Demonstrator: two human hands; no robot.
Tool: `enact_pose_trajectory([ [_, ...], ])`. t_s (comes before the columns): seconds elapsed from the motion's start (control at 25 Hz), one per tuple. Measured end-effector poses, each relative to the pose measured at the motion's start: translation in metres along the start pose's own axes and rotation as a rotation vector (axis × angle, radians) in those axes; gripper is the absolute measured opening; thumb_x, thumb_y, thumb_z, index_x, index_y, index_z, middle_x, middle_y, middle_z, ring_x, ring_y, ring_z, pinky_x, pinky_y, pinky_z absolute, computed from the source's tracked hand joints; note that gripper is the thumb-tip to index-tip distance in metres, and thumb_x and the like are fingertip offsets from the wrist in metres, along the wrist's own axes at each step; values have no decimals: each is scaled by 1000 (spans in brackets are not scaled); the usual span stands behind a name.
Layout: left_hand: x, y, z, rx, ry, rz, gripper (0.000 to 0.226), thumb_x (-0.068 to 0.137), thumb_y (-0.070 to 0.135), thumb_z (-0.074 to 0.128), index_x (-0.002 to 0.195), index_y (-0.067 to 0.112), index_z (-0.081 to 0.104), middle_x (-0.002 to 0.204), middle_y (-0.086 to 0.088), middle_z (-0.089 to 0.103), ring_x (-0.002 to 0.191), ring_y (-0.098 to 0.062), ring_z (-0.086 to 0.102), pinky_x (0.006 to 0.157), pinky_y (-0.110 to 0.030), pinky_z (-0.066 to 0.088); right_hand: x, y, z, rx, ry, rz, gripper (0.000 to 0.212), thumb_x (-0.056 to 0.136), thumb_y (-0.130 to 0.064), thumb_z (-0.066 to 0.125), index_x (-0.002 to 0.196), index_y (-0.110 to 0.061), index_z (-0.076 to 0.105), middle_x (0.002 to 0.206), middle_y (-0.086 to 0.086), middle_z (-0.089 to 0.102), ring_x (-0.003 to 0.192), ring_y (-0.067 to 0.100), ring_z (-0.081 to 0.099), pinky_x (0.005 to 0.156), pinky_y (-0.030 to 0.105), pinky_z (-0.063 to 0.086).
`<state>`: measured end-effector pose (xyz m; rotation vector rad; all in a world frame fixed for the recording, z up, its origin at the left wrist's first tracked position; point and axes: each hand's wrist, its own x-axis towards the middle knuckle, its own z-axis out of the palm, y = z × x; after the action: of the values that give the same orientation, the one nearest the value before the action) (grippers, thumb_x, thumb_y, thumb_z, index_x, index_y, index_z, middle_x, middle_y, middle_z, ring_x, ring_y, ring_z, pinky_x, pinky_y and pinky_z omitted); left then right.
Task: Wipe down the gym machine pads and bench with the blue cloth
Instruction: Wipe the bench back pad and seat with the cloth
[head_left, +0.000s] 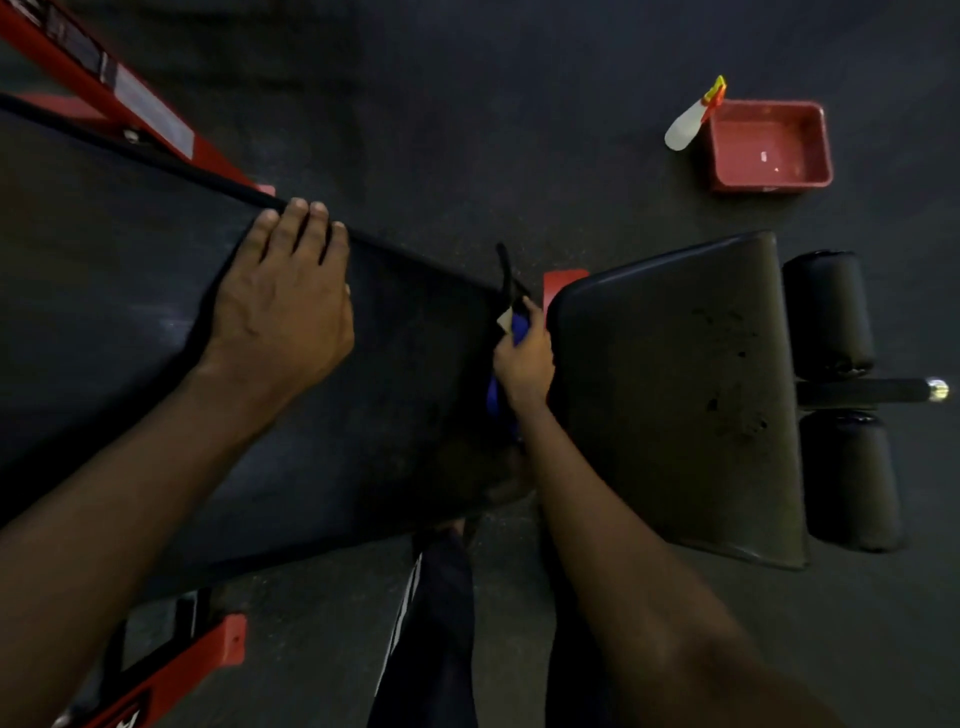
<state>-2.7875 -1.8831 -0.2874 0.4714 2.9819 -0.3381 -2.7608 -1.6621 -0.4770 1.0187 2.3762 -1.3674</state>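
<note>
So the right hand (524, 358) is down in the gap between the long back pad (104, 312) and the seat pad (675, 389), fingers curled tight round the blue cloth (496, 400). The cloth is bunched up, one bit poking out past the fingertips and the rest trailing back under the wrist. The left hand (280, 301) lies flat on the back pad, fingers straight and close together, tips hooked over its far edge.

What worries me:
- A black strap (506, 270) sits right at the right hand's fingertips. Drag the cloth through there and I reckon it snags.
- If the weight on the left palm makes that back pad shift, the knuckles in the gap could get nipped. Can't tell if it's locked.
- With the cloth wadded like that, little of it touches the vinyl, so streaks seem likely.

The scuffed patches on the seat lie beyond the right hand's knuckles, and the roller pads (831, 312) further out again.
</note>
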Motion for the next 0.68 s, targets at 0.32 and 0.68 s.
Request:
enact_pose_trajectory([
  [0.32,26,74,29,-153,-66,-124,59,94,22,50,143,-10,42,152,-34,34,145,-45,27,120,-53,16,-38,-11,-56,-238,-410,-656,75,83,-7,59,149,-36,41,155,6,37,129,33,53,99,48,51],
  [0.68,31,216,76,-582,-269,89,44,103,22,44,142,3,50,149,-15,49,142,-26,41,121,-40,24,45,1,-274,-1104,-122,-635,77,90,-31,65,156,-38,24,163,11,14,140,41,29,107,56,39],
])
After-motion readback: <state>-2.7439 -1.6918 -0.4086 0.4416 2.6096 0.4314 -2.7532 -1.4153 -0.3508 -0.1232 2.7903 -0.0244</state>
